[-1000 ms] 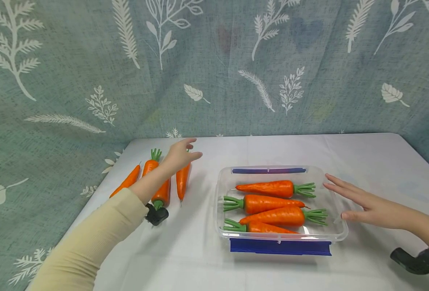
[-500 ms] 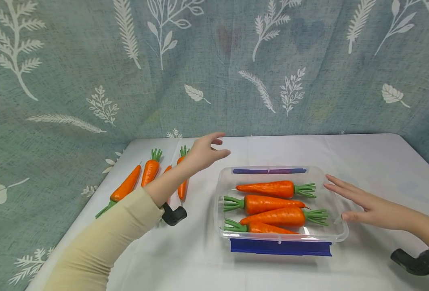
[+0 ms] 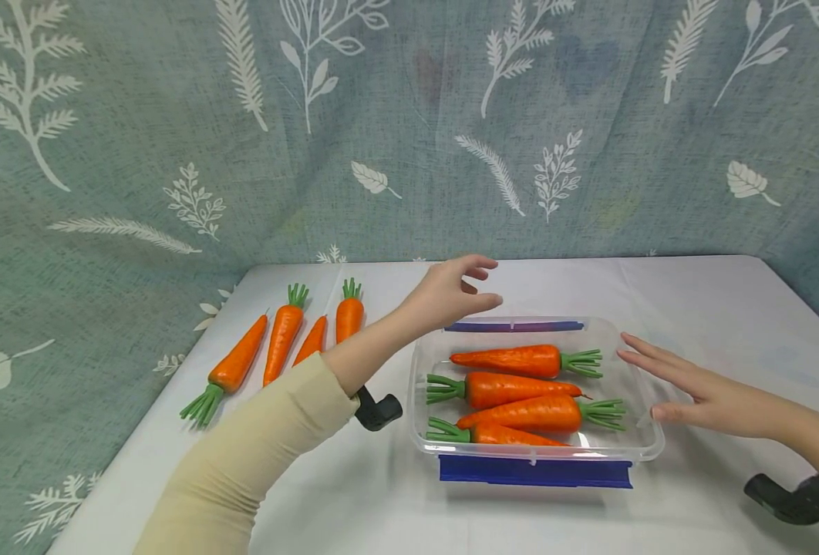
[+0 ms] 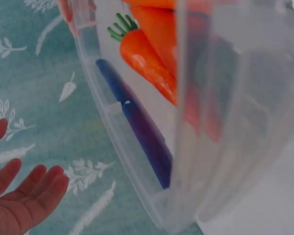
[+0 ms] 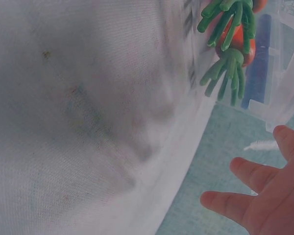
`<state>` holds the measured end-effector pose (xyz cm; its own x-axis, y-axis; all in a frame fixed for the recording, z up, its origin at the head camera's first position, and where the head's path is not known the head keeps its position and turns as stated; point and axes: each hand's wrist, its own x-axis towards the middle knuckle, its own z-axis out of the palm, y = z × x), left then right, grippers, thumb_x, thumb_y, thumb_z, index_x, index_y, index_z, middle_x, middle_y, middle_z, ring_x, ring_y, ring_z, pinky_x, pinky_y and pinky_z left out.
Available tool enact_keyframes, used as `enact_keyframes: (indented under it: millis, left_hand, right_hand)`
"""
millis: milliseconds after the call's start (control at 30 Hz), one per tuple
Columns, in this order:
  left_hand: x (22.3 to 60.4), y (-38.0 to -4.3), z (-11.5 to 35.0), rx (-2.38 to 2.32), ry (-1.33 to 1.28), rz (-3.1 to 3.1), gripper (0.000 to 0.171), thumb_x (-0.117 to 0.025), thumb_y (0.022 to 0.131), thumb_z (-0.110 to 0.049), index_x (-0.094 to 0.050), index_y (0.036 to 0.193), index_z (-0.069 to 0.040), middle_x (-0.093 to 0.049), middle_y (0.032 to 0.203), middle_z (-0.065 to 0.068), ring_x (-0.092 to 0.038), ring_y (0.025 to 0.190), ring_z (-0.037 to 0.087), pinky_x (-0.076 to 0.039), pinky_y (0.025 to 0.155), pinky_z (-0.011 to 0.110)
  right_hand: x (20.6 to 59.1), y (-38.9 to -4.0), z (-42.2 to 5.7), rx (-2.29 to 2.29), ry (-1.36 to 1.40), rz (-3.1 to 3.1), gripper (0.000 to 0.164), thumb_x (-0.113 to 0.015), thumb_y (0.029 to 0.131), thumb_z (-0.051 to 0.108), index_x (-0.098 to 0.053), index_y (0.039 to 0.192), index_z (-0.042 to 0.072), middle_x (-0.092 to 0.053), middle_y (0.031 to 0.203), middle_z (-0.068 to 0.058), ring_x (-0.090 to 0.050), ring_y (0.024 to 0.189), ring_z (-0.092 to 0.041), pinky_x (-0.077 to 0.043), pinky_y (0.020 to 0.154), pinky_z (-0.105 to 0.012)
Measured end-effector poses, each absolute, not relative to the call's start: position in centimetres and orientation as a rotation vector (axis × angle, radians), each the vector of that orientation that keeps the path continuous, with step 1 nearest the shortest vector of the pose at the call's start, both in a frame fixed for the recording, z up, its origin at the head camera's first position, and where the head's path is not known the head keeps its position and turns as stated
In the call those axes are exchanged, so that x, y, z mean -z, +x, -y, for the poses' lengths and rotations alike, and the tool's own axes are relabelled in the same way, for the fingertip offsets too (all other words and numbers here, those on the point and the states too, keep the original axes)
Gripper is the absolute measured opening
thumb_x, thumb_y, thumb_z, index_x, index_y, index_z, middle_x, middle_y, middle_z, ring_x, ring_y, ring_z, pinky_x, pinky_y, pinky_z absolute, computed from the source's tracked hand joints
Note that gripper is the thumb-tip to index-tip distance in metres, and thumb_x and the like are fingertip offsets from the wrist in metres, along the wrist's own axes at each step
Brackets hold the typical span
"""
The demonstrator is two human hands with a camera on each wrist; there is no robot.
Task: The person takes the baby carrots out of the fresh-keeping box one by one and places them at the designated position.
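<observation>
A clear plastic box [image 3: 419,385] with blue clips holds several orange carrots [image 3: 520,389] with green tops, lying crosswise. My left hand [image 3: 447,293] hovers by the box's far left corner, thumb and fingers apart. In the left wrist view nothing lies between the loosely bent fingers [image 4: 27,188]. At the box's right wall, my right hand [image 3: 718,393] has its fingers spread and fairly straight. Its fingertips are at the rim, though whether they touch I cannot tell. Left of the box, several more carrots [image 3: 239,356] lie on the table, some partly hidden by the left arm.
A white cloth [image 3: 715,301] covers the table, and a green-grey curtain [image 3: 409,193] with white leaf prints hangs behind it. A blue clip [image 3: 536,472] juts from the box's near side. Each wrist wears a black camera mount [image 3: 378,412].
My left hand has moved right, away from the loose carrots to the box's far left corner, uncovering more of them. The right hand and the box have stayed put.
</observation>
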<state>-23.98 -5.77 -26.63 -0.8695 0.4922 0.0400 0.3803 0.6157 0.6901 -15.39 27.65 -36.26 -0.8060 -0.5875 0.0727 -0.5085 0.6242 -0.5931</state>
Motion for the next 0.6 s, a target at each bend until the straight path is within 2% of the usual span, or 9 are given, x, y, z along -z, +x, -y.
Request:
enact_keyframes:
  millis: [267, 433, 600]
  left_hand:
    - [27.0, -23.9, 3.0, -1.011, 0.816, -2.629, 0.051, -0.066, 0.084, -0.023, -0.049, 0.131, -0.016, -0.055, 0.125, 0.006, -0.061, 0.101, 0.018, -0.052, 0.074, 0.022]
    - [26.8, -23.6, 1.3, -0.994, 0.854, -2.592, 0.05, -0.066, 0.084, -0.022, -0.05, 0.13, -0.017, -0.055, 0.126, 0.006, -0.062, 0.1, 0.016, -0.051, 0.07, 0.018]
    - [27.3, -23.6, -0.5, -0.904, 0.898, -2.56, 0.049, -0.066, 0.084, -0.023, -0.05, 0.13, -0.017, -0.056, 0.124, 0.005, -0.06, 0.1, 0.014, -0.048, 0.075, 0.017]
  right_hand:
    - [36.2, -15.4, -27.6, 0.947, -0.934, -2.703, 0.072, -0.062, 0.083, 0.013, -0.026, 0.145, 0.021, -0.006, 0.154, 0.009, -0.001, 0.122, 0.026, -0.024, 0.08, -0.076]
    - [36.2, -15.4, -27.6, 0.955, -0.944, -2.691, 0.072, -0.061, 0.084, 0.012, -0.025, 0.146, 0.023, -0.006, 0.152, 0.014, -0.001, 0.122, 0.025, -0.025, 0.08, -0.076]
    - [36.2, -15.4, -27.6, 0.96, -0.936, -2.686, 0.072, -0.061, 0.085, 0.012, -0.024, 0.146, 0.023, -0.005, 0.152, 0.017, -0.001, 0.122, 0.026, -0.024, 0.079, -0.076]
